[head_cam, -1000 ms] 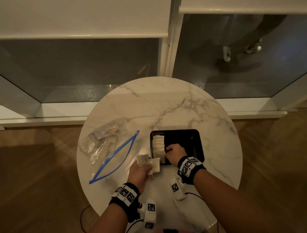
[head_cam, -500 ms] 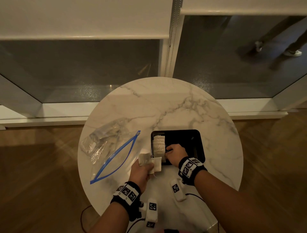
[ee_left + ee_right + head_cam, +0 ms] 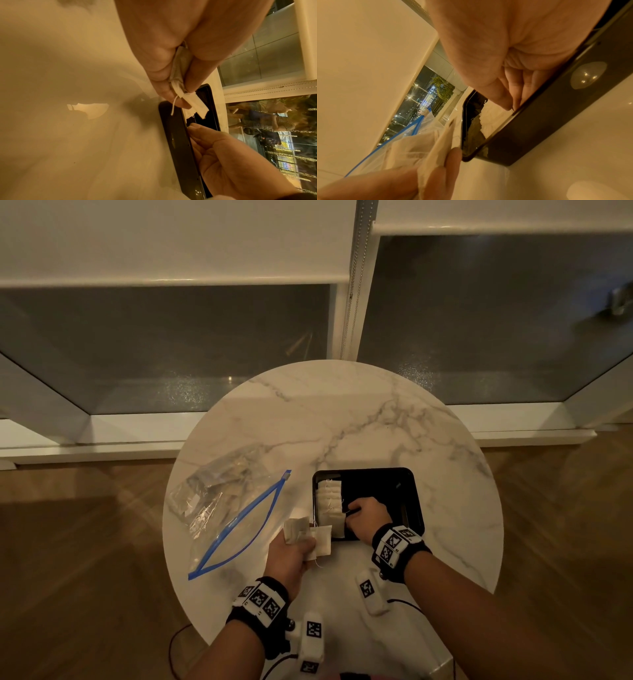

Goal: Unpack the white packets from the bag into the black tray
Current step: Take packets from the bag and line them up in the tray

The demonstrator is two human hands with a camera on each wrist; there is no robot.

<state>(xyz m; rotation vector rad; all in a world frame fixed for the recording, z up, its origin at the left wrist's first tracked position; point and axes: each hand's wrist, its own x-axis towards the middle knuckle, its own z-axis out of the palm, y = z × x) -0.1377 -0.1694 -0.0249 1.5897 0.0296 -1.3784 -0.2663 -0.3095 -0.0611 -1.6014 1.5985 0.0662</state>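
- The white packets (image 3: 329, 501) are small flat paper sachets with thin strings, stacked in a row along the left side of the black tray (image 3: 409, 501).
- More packets sit in the left hand (image 3: 287, 556), pinched between thumb and fingers just left of the tray's near corner.
- The right hand (image 3: 366, 513) is inside the tray with curled fingers against the row; whether it grips 1 cannot be told.
- The bag (image 3: 222, 508), clear with a blue zip, lies open on the marble table (image 3: 342, 419), left of both hands.

Right part of black tray (image 3: 409, 491) bare, packet row (image 3: 329, 501) filling its left edge, zip bag (image 3: 236, 515) lying left of tray
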